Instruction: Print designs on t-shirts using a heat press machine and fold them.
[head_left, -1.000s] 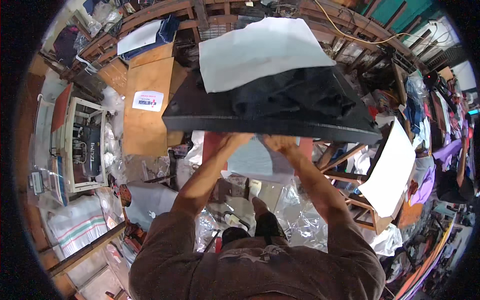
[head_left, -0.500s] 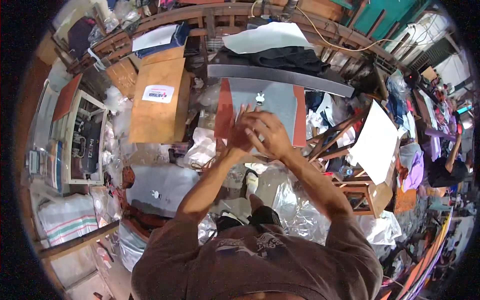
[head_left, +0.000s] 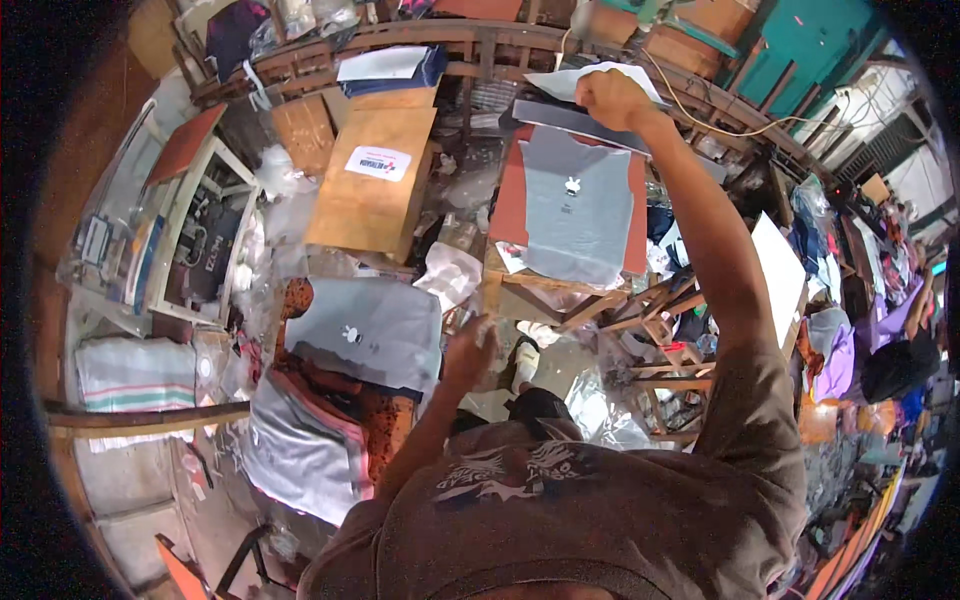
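Note:
A grey fabric piece (head_left: 577,240) with a small white rabbit print lies flat on a reddish-brown board (head_left: 508,205). Beyond it, my right hand (head_left: 612,98) reaches over the far dark bar (head_left: 545,118), in front of a white sheet (head_left: 550,84). Its fingers are curled closed; what they grip, if anything, is hidden. My left hand (head_left: 470,352) hangs low, beside a second grey piece (head_left: 365,330) with the same print, on a stand at the left. Motion blurs its fingers, so their hold is unclear.
Left of the board stands a tan wooden box (head_left: 365,205) topped with folded denim (head_left: 430,72). A white-framed cabinet (head_left: 205,235) is farther left. At right, a white panel (head_left: 780,280) leans by wooden frames. Crumpled clear plastic (head_left: 600,410) lies on the floor.
Both hands have left the grey piece on the board. My right hand has stretched away to the far bar, while my left has dropped back toward me. The view has shifted.

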